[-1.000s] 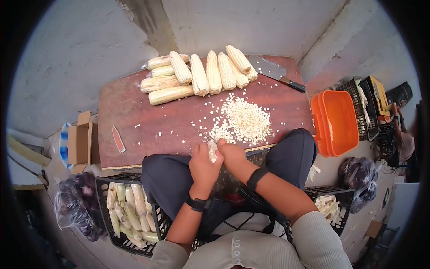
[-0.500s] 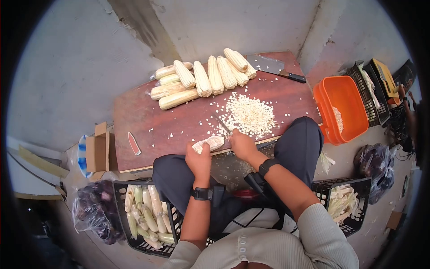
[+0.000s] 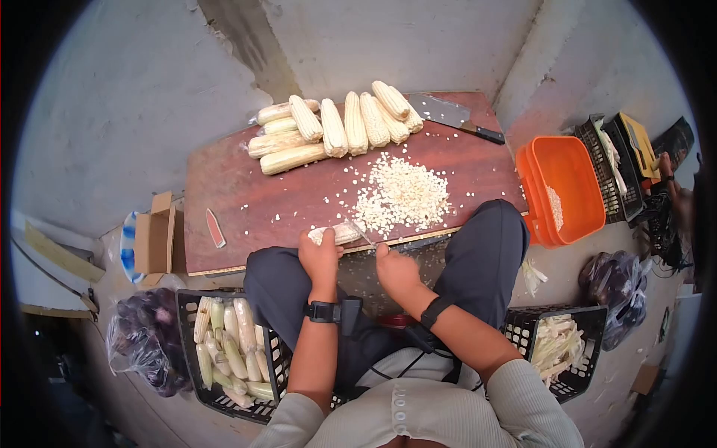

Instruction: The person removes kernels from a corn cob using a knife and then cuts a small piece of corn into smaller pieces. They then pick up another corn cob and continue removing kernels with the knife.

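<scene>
My left hand (image 3: 319, 256) is closed around a pale corn cob (image 3: 340, 234) at the front edge of the dark red board (image 3: 261, 201). In my right hand (image 3: 396, 269) is a small knife (image 3: 363, 235), its blade against the cob's right end. A pile of loose white kernels (image 3: 407, 196) lies just beyond my hands. Several husked corn ears (image 3: 334, 128) rest along the back of the board. A large cleaver (image 3: 448, 112) with a black handle lies at the back right.
A red-and-white blade-shaped object (image 3: 215, 228) lies on the board's left. An orange container (image 3: 571, 187) holding kernels stands right. Crates of corn (image 3: 231, 347) and husks (image 3: 556, 347) flank my legs. At the far right, another person's hand (image 3: 665, 166) shows.
The knife blade has come down onto the cob's right end; before, it pointed up toward the kernels. The cob lies flatter, and the whole view has shifted slightly.
</scene>
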